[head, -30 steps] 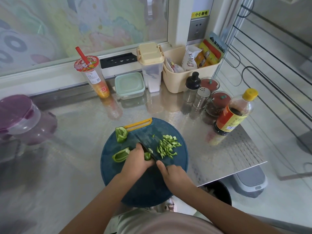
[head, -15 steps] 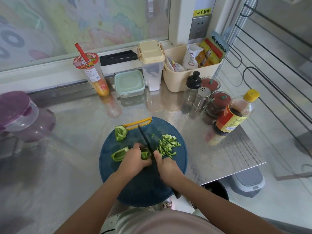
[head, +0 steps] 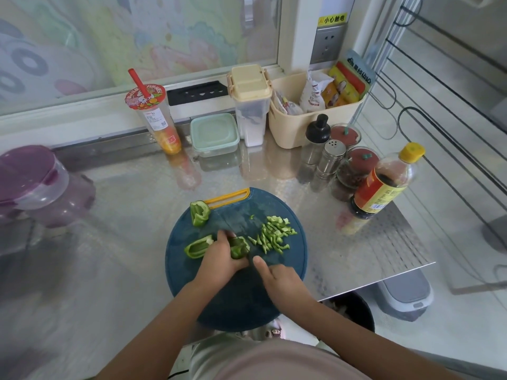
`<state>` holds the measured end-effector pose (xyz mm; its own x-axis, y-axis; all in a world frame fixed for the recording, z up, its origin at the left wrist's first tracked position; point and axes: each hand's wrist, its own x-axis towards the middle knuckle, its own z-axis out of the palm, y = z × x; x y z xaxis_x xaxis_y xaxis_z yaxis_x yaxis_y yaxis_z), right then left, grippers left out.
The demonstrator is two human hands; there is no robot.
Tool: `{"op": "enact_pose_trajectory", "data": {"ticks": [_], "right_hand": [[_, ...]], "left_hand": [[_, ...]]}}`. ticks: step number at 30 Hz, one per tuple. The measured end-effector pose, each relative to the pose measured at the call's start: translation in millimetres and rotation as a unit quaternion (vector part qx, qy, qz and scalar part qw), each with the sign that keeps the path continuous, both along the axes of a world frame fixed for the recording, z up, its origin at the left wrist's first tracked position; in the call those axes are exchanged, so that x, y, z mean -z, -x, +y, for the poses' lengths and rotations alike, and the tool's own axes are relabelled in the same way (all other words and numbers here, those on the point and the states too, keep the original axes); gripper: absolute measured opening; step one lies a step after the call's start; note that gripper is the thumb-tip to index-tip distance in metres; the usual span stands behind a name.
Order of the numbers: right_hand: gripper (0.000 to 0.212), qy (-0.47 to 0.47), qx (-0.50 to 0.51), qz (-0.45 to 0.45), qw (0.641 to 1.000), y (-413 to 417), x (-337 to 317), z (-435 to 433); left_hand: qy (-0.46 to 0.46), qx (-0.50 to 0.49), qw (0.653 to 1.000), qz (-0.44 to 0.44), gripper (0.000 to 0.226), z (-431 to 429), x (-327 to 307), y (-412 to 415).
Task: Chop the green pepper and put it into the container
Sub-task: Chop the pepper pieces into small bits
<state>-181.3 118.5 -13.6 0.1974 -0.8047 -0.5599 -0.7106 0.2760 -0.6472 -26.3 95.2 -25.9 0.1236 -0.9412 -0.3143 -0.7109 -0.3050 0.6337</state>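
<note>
Right now the left hand [head: 219,260] curls over a glossy, ridged chunk of pepper [head: 241,246] and pins it to the board [head: 233,303], a round dark-blue plastic disc with a yellow slot handle at its far edge. The right hand [head: 281,281] grips the knife [head: 250,256] with the forefinger laid straight along its back. The handle is hidden in the fist, and the dark blade shows only as a thin edge just right of the pepper. Thin, curled strips [head: 274,234] lie heaped on the board's right side. A hollow long piece [head: 197,247] sits just left of the left hand, and a short piece [head: 199,213] sits by the yellow handle. The board rests on a dimpled steel counter [head: 123,215]. At the far side a squarish clear box [head: 214,134] with a mint lid stands closed, well apart from the pepper. Half a second ago the blade was lifted and pointing far; now it is down against the pepper.
</note>
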Motion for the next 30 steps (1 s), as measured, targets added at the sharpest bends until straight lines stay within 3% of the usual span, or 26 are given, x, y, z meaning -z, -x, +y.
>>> {"op": "enact_pose_trajectory", "data": {"ticks": [6,30], "right_hand": [[0.061,0.037,-0.040,0.070,0.996,-2,4,5],[0.072,0.057,-0.083,0.177,0.979,-11,8,3]], "left_hand": [[0.010,-0.010,1.000,0.010,0.072,0,-4,2],[-0.001,-0.026,1.000,0.003,0.063,-1,2,1]]}}
